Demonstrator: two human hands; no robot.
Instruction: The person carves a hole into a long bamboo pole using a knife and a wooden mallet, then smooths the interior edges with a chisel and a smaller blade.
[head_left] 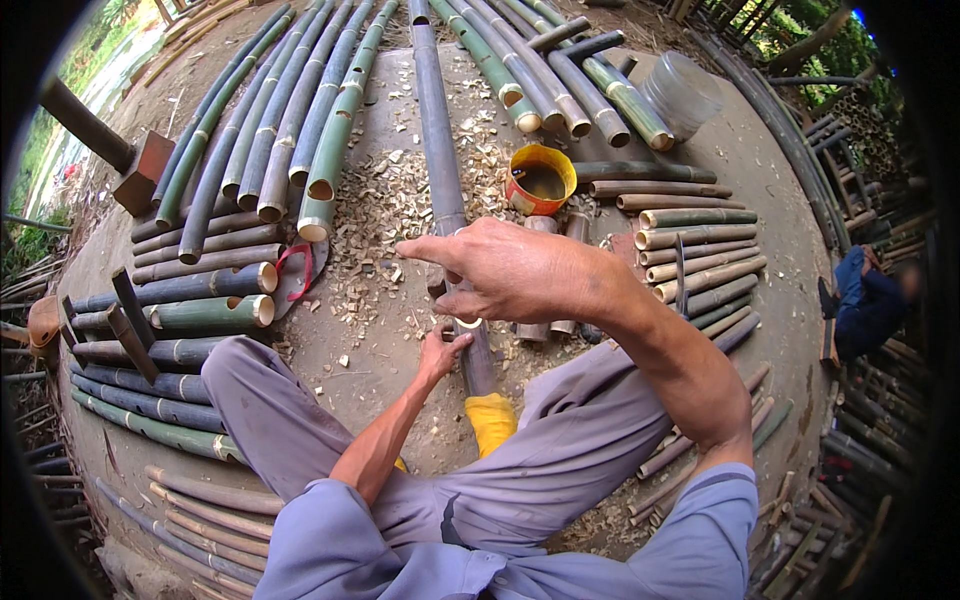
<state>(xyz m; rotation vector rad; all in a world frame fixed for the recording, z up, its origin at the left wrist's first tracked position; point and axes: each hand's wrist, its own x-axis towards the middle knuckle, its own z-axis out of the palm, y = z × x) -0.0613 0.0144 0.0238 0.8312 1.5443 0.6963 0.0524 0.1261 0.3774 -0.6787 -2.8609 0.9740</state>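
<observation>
pressing left hand [440, 352] against the near stretch of a dark bamboo pole [437, 130], with thumb and fingers apart; cannot tell whether closed round it. extending right hand [510, 268] across the pole, with index finger stretched out to the left and thumb below; cannot tell whether holding anything in that grip, or whether touching the pole. for pole position: running from the top edge down between the legs to yellow footwear [490, 422], partly hidden by the right hand, with a pale cut [468, 323] just beside the left. noting pale chips [375, 235] scattered over the ground [380, 390]. also noting a yellow-and-red tub [530, 204] right of the pole, long poles [270, 130] fanned out upper left, short bamboo lengths [700, 233] stacked at right, a clear container [683, 95] upper right, and another person [865, 300] at far right.
</observation>
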